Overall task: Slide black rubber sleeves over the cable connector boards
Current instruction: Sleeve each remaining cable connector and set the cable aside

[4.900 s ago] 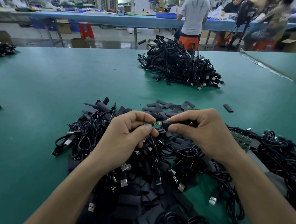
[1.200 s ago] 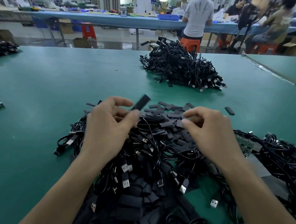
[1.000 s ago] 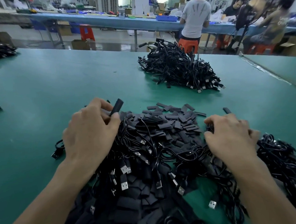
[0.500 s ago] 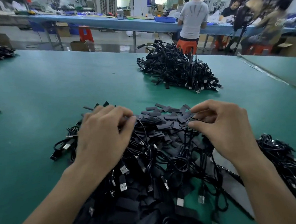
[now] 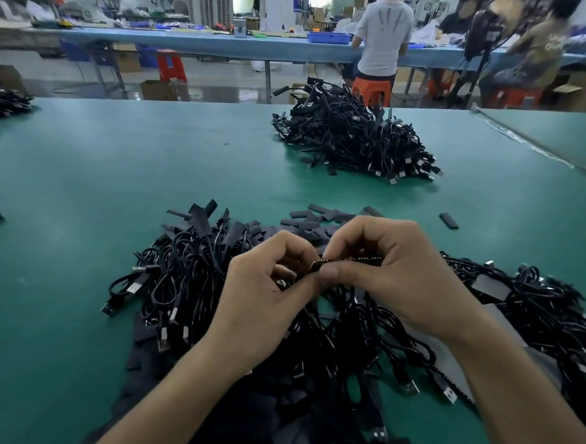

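While left hand (image 5: 265, 292) and right hand (image 5: 390, 267) pinch a thin connector board (image 5: 352, 259), glossy cables (image 5: 185, 273) tangle beneath.

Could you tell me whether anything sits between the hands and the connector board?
Nothing visible does. The right hand pinches the connector board, seen edge-on, and the left hand pinches its left end; the cable pile lies underneath, not between.

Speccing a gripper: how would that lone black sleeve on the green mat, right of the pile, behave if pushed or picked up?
Likely very light: the lone sleeve is small and thin. Lying flat on the mat, it should slide, not roll. Probably soft and pinchable, as sleeves in the pile stick up bent.
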Motion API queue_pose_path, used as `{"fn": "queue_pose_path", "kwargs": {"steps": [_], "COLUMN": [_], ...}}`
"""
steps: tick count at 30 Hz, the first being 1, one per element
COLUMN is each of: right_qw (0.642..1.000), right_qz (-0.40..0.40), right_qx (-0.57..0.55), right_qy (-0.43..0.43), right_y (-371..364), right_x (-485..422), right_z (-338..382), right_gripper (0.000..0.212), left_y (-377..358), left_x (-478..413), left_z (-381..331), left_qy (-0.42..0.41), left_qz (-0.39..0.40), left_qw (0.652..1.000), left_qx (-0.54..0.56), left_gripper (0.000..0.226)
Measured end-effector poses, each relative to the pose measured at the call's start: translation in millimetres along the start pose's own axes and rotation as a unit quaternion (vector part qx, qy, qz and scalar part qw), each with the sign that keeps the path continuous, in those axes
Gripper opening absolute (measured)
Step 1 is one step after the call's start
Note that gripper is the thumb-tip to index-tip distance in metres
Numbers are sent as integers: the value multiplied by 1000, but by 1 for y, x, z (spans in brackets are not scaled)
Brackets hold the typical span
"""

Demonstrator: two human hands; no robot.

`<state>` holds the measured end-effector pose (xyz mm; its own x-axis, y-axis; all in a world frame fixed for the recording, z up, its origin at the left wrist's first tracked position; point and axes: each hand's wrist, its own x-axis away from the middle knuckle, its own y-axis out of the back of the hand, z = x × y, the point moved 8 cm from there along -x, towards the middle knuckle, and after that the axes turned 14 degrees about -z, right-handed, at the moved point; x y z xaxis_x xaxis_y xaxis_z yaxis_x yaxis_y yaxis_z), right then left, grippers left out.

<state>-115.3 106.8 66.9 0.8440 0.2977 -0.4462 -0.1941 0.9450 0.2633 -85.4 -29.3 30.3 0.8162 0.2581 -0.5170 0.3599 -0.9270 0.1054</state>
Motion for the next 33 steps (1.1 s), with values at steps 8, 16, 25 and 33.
{"fn": "queue_pose_path", "kwargs": {"steps": [8,16,25,33], "right_qw": [1000,991,978,991], "right_qz": [-2,22,49,-54], "right_qx": [-23,-123,-195,-112], "right_qy": [-3,-37,-57,-56], "right_y": [1,-3,-9,12], "right_x": [0,3,6,-1], "right_z": [-5,-17,-22,-20], "right_gripper": [13,6,7,8], "left_y": [0,-2,-6,5], "left_x": [-3,-2,0,-10], "left_z": [0,-1,0,-2], "left_qy": [-7,11,25,25], "left_qz": [24,61,90,34], "left_qw": [1000,997,989,991], "left_qx": [9,55,112,125], "left_gripper": [9,11,9,5]}}
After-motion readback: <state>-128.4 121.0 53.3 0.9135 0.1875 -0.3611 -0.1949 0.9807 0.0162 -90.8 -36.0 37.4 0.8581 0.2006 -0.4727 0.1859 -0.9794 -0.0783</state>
